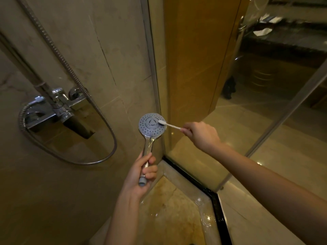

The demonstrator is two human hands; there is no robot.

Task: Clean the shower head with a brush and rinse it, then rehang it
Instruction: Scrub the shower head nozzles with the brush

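A chrome shower head [151, 125] with a round grey spray face points up toward me in the middle of the view. My left hand [141, 175] grips its handle from below, fingers curled round the lower end. My right hand [201, 134] pinches the handle of a white toothbrush [169, 125]. The brush's bristle end lies on the right side of the spray face. No hose is seen joined to the handle's lower end.
A chrome mixer tap [58, 106] sits on the tiled wall at left, with a metal hose [106, 121] looping below it. A glass shower panel [203, 103] stands to the right, above a raised wet threshold [203, 200] and a black drain strip.
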